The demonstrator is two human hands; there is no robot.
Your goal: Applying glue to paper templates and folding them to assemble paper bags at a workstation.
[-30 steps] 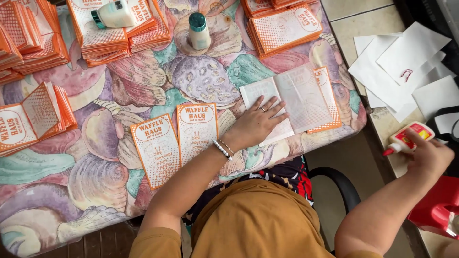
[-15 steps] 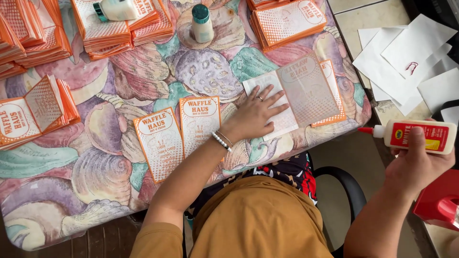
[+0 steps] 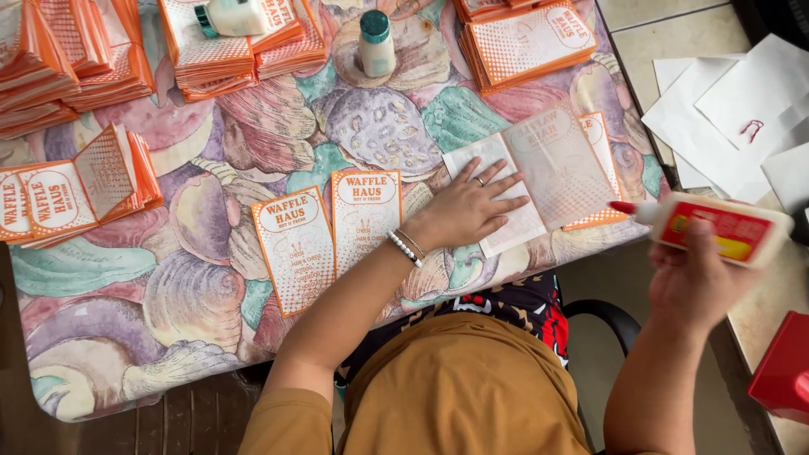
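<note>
While left hand [image 3: 468,206] flattens open leaflet [image 3: 539,173], right hand [image 3: 695,282] grip wraps glue bottle [image 3: 716,229].

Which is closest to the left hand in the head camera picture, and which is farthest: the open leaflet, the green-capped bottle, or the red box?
From the left hand:
1. Open leaflet, right under the palm and fingers.
2. Green-capped bottle, standing upright further up the table.
3. Red box, off the table at the far lower right edge.

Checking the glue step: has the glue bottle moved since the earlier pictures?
Yes. The glue bottle in the right hand swung leftward, toward the table edge and open sheet.
</note>
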